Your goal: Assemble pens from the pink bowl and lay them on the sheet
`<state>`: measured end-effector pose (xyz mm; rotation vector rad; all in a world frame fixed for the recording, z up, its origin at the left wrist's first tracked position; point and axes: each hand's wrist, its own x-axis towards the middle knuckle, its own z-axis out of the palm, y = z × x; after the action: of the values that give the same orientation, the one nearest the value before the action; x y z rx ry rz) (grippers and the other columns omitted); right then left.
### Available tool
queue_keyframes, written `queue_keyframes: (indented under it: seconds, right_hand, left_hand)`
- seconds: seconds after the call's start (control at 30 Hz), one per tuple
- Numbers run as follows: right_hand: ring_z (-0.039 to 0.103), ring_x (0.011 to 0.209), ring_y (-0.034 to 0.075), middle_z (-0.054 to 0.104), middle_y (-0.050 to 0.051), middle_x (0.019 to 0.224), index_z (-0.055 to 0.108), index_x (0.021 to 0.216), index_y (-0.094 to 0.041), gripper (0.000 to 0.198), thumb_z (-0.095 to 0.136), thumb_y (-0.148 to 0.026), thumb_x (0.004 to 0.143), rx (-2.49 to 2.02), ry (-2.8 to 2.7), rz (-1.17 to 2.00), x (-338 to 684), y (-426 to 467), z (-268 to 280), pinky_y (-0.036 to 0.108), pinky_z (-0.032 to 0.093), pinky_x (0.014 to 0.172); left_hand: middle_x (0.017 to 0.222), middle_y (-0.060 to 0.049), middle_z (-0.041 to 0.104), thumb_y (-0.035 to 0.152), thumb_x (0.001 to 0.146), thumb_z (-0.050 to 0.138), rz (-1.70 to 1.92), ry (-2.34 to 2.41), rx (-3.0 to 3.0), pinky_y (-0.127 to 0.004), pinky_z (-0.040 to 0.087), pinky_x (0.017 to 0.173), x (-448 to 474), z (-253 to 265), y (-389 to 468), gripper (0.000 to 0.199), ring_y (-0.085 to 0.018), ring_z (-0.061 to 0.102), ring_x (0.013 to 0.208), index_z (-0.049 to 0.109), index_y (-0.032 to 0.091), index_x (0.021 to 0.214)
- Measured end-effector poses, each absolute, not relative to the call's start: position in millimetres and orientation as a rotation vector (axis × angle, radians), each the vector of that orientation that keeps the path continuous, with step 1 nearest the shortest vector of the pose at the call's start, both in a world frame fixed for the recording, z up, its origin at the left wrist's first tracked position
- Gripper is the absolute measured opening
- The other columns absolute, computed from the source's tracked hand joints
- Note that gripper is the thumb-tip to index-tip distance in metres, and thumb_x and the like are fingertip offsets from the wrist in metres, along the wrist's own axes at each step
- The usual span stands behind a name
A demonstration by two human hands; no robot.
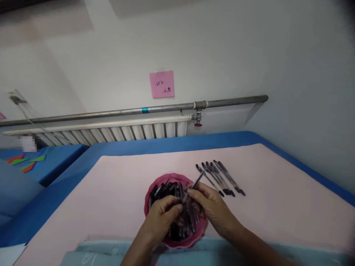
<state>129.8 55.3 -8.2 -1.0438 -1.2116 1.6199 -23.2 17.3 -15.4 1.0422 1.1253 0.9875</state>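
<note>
A slim pen [199, 178] is held slantwise above a pink scalloped basket [148, 192]. My right hand [212, 207] pinches the pen along its barrel, with the upper end sticking out past the fingers. At its lower end, the fingertips of my left hand [163, 216] are closed on it, and they hide that end. Many dark and clear pen parts [159, 190] lie jumbled in the basket under both hands. Beyond my right hand, several black-capped pens [223, 177] lie side by side in a slanted row.
Pink sheeting [122, 184] covers the blue-edged table [235, 136]. Pale blue cloth [102, 255] lies along the near edge. At the left, flat red and green pieces [27, 160] rest on another blue surface. A radiator [149, 131] and pipe [111, 113] run along the wall behind.
</note>
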Motion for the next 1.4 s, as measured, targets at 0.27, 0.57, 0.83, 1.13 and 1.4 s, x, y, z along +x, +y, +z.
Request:
queue_keyframes:
  seconds: [0.27, 0.57, 0.83, 1.13, 1.4]
  right_hand:
    - [0.037, 0.044, 0.007, 0.046, -0.008, 0.050, 0.053, 0.065, -0.019, 0.023, 0.061, -0.038, 0.075, -1.001, -1.271, 1.591, 128.9, 55.3, -7.1, 0.021, 0.026, 0.043]
    - [0.040, 0.045, 0.008, 0.048, -0.007, 0.052, 0.054, 0.071, -0.019, 0.024, 0.062, -0.041, 0.074, -1.038, -1.191, 1.594, 126.8, 55.3, -10.5, 0.020, 0.030, 0.041]
    - [0.034, 0.036, 0.005, 0.045, -0.009, 0.048, 0.045, 0.064, -0.021, 0.028, 0.060, -0.042, 0.075, -1.054, -1.023, 1.659, 130.1, 59.2, -10.2, 0.017, 0.022, 0.033]
    - [0.033, 0.036, 0.005, 0.041, -0.010, 0.043, 0.043, 0.062, -0.020, 0.031, 0.061, -0.041, 0.075, -1.060, -1.076, 1.662, 130.0, 60.0, -11.4, 0.015, 0.023, 0.034]
    - [0.034, 0.036, 0.006, 0.042, -0.009, 0.043, 0.044, 0.061, -0.021, 0.029, 0.059, -0.041, 0.076, -1.088, -1.119, 1.640, 129.1, 58.9, -9.3, 0.016, 0.023, 0.034]
  left_hand:
    - [0.057, 0.001, 0.054, 0.029, 0.077, 0.054, 0.916, 1.301, 1.314, -0.024, 0.038, 0.052, -25.0, -15.5, 15.6, 0.016, -0.012, 0.049, 0.053, 0.058, 0.017, 0.067]
    - [0.065, -0.001, 0.060, 0.031, 0.077, 0.054, 1.054, 1.392, 1.323, -0.024, 0.041, 0.056, -36.2, -10.2, 16.9, 0.020, -0.014, 0.053, 0.059, 0.066, 0.017, 0.082]
    - [0.079, -0.004, 0.067, 0.036, 0.072, 0.059, 1.465, 1.816, 1.093, -0.029, 0.047, 0.065, -79.9, -17.2, 26.8, 0.025, -0.017, 0.059, 0.069, 0.066, 0.016, 0.085]
    - [0.096, -0.009, 0.063, 0.018, 0.077, 0.049, 1.227, 2.215, 1.729, -0.039, 0.045, 0.084, -85.1, -32.3, 31.1, 0.019, -0.022, 0.056, 0.092, 0.066, 0.018, 0.086]
    - [0.093, -0.009, 0.061, 0.016, 0.079, 0.051, 0.854, 2.387, 2.023, -0.035, 0.044, 0.079, -64.8, -31.8, 49.5, 0.016, -0.022, 0.053, 0.088, 0.067, 0.017, 0.080]
